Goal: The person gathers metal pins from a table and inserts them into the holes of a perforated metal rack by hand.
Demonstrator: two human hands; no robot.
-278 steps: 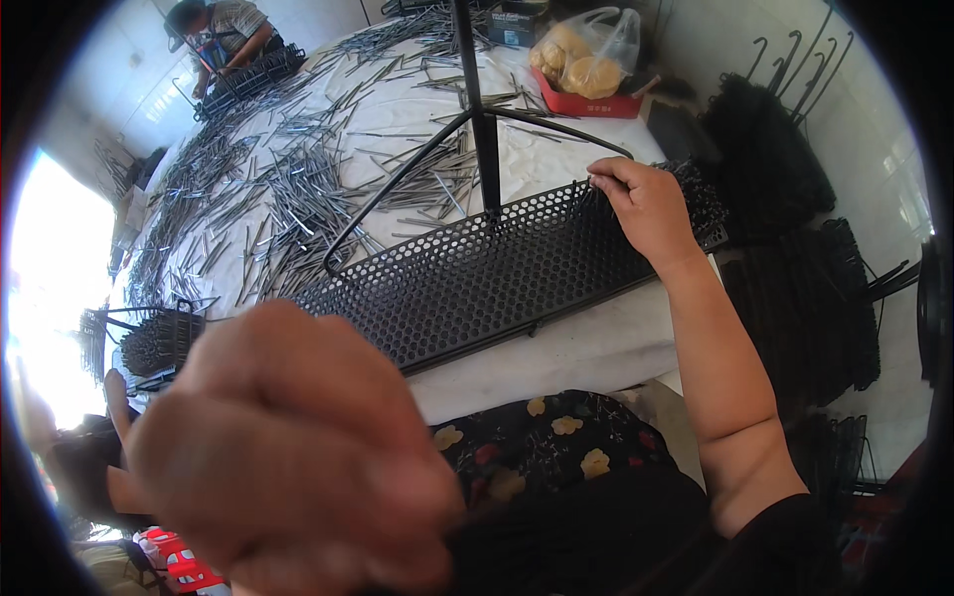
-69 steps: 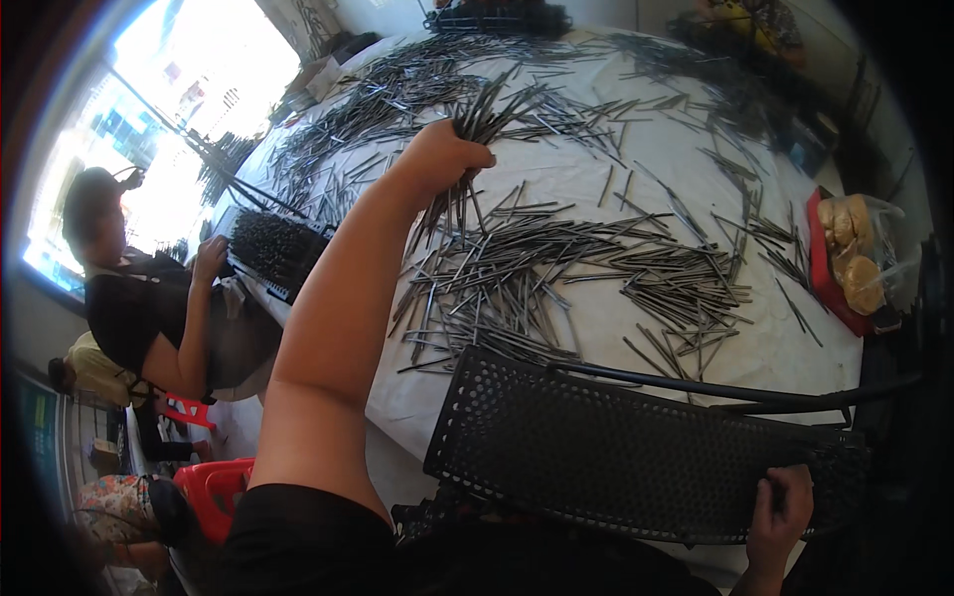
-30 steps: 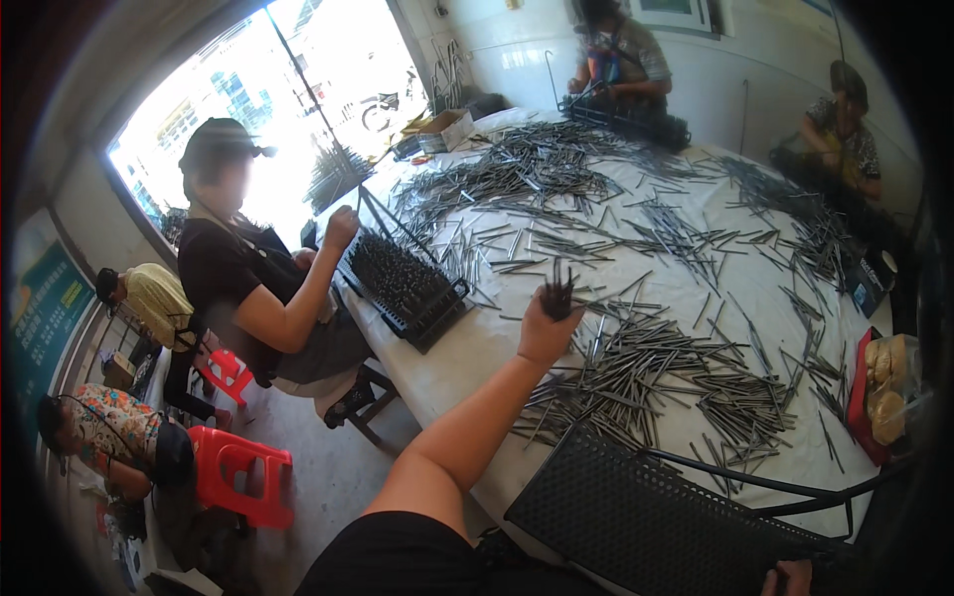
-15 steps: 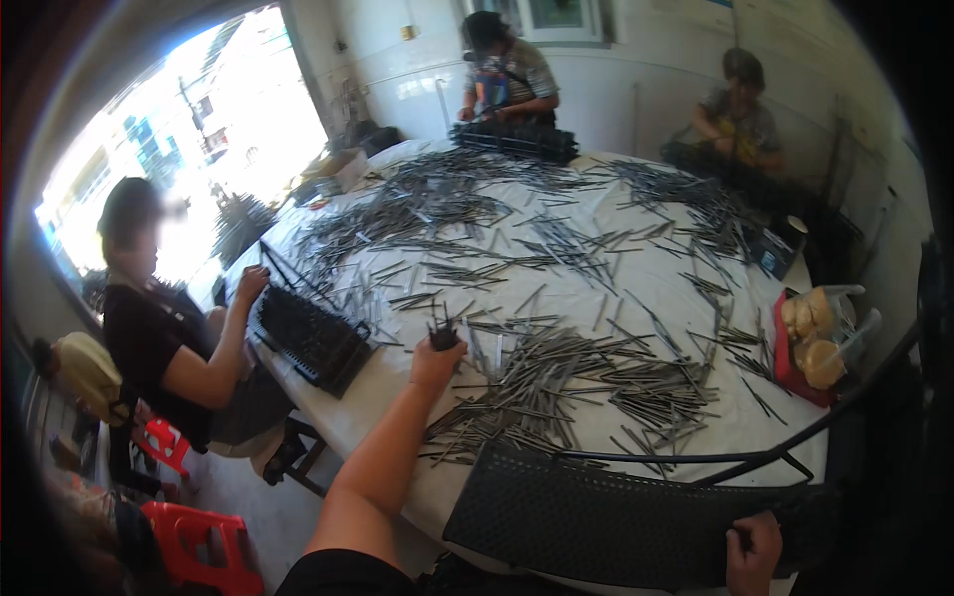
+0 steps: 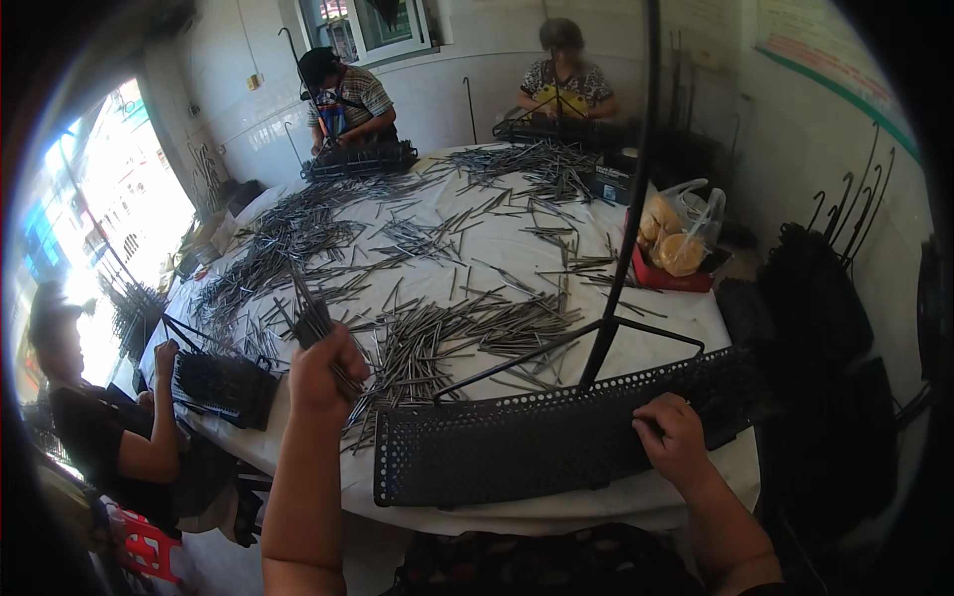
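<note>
My left hand [image 5: 323,375] is raised over the left part of the table, its fingers wrapped round a bundle of thin dark strips [image 5: 312,320] whose ends stick out above the fist. In front of me lies a long black perforated rack [image 5: 517,459] with rows of small holes and a frame of bent rods along its far side. Above the rack's right part, my right hand [image 5: 676,437] has its fingers closed in a pinch; what they hold, if anything, is hidden. Dark strips [image 5: 730,387] stand packed at the rack's right end. A loose pile of strips [image 5: 427,348] lies beyond the rack.
A black upright pole [image 5: 636,199] rises from the rack's frame. A red box [image 5: 671,278] with a plastic bag of food [image 5: 681,238] stands at the table's right. Three people work round the white-covered table [image 5: 462,283]. Dark racks with hooked rods [image 5: 825,298] stand at right.
My view has swung to the right. My left hand has come back from the strips with a bundle and is lifted nearer the rack. The right hand stays over the rack's right part.
</note>
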